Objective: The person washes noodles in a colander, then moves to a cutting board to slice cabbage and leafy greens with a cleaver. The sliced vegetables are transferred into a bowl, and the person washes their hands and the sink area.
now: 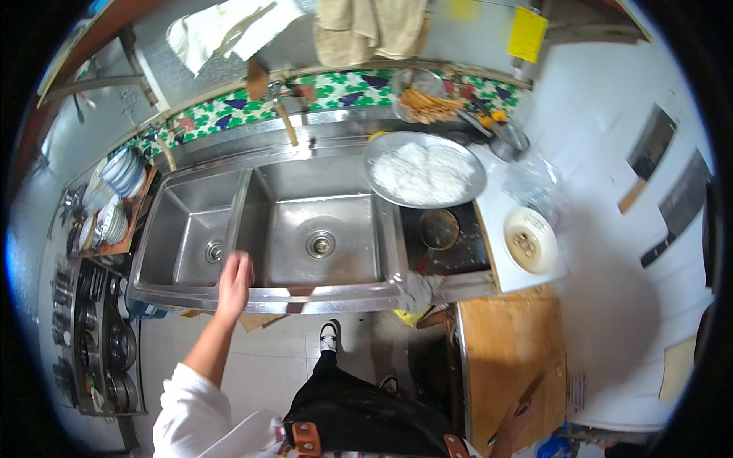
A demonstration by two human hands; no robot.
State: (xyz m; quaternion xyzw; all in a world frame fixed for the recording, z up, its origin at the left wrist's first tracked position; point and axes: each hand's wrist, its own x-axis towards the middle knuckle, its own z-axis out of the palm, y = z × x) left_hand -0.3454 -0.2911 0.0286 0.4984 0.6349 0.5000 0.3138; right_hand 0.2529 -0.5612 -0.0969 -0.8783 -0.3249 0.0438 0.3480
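My left hand [237, 276] is curled into a loose fist above the front rim of the steel double sink [328, 299], near the divider between its basins. Nothing shows in its fingers. At the lower right my right hand [516, 424] is closed around what looks like a knife [530, 388]. Its dark brownish blade lies over the wooden cutting board [508, 328], and part of it is covered by my fingers. Both basins show bare steel and a round drain.
A metal tray of white shreds [422, 174] stands right of the sink, a bowl [530, 240] beyond it. Two cleavers [649, 149] hang on the right wall. Stacked bowls [124, 174] fill a left rack; a faucet [286, 122] rises behind the sink.
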